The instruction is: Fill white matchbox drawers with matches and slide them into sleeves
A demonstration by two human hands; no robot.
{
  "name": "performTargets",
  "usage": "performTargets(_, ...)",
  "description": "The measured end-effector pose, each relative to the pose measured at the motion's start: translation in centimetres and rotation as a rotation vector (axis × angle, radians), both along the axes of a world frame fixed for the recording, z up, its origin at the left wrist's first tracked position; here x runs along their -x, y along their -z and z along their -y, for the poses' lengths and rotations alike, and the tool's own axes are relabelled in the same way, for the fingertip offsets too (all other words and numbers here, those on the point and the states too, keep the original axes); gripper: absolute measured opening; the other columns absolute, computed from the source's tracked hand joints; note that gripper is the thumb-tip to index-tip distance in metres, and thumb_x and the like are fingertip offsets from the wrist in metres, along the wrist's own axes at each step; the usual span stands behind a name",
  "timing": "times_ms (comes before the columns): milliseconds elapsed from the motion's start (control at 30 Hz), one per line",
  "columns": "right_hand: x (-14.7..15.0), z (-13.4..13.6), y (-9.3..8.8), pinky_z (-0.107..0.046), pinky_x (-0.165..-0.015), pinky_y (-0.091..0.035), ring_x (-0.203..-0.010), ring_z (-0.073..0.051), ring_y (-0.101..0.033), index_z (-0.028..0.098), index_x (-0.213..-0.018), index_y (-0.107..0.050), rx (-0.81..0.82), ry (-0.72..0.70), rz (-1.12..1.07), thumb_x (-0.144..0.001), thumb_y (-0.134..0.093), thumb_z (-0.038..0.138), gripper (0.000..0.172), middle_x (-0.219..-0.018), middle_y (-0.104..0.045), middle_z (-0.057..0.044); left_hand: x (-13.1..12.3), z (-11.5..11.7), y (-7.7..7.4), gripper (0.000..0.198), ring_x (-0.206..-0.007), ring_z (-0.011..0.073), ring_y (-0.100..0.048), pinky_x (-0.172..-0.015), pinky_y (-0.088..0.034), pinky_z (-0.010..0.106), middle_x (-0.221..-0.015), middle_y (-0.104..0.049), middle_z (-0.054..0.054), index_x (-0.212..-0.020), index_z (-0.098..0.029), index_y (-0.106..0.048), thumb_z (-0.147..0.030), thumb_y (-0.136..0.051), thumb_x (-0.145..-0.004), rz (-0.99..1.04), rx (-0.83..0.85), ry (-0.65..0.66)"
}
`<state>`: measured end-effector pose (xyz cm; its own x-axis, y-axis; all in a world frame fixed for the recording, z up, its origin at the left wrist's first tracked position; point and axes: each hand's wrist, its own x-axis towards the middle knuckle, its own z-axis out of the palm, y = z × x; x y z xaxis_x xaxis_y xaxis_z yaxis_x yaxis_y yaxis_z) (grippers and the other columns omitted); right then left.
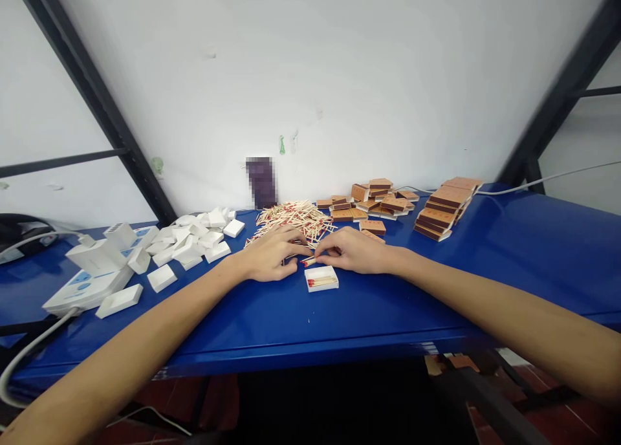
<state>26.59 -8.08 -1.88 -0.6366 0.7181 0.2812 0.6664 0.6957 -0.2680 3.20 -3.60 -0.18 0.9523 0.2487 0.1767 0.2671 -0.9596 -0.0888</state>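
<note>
A large pile of loose matches (299, 217) with red heads lies in the middle of the blue table. My left hand (272, 254) rests at its near edge, fingers apart and reaching over some matches. Close beside it, my right hand (347, 251) is closed in a pinch on a few matches (308, 261), their red heads pointing left. Just in front of both hands sits a small white matchbox tray (321, 286). Several matches lie inside this tray, red heads to the left.
White matchbox trays (187, 244) are heaped at left, by a white power strip (90, 286) with plugged-in adapters. Brown matchboxes (383, 202) lie behind my right hand, with a leaning stack of matchboxes (444, 206) farther right. A pixelated dark object (262, 183) stands against the wall.
</note>
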Motion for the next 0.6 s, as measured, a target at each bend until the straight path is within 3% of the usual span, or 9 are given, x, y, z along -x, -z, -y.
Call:
performTargets(300,0.1,0.6,-0.4,-0.025,-0.058,-0.029,-0.060,-0.012,-0.049,0.018,-0.096,-0.073,-0.016,0.012,-0.065,-0.095,-0.052,0.036,0.028,-0.073,-0.066,-0.002,-0.1,0.1,0.0,0.037,-0.107,0.0252,-0.051,-0.098,-0.040,0.042,-0.113,-0.059,0.008,-0.114,-0.021,-0.067,-0.018,-0.046,-0.084,0.000,-0.006,0.004)
performTargets(433,0.5,1.1,-0.4,-0.024,-0.054,-0.028,-0.053,-0.010,-0.041,0.016,-0.089,-0.073,0.062,-0.051,-0.133,-0.094,-0.054,0.040,0.031,-0.061,-0.056,0.002,-0.1,0.1,0.0,0.032,-0.107,0.0256,-0.051,-0.097,-0.040,0.041,-0.116,-0.060,0.009,-0.108,-0.020,-0.068,-0.018,-0.047,-0.084,0.007,-0.006,0.000)
performTargets(600,1.0,1.6,-0.6,-0.024,-0.051,-0.028,-0.048,-0.008,-0.035,0.015,-0.077,-0.072,0.164,-0.093,-0.134,-0.088,-0.059,0.030,0.023,-0.051,-0.042,0.006,0.0,0.1,0.1,0.033,-0.109,0.0258,-0.050,-0.097,-0.040,0.042,-0.115,-0.060,0.009,-0.111,-0.020,-0.068,-0.019,-0.046,-0.085,0.005,-0.004,0.007)
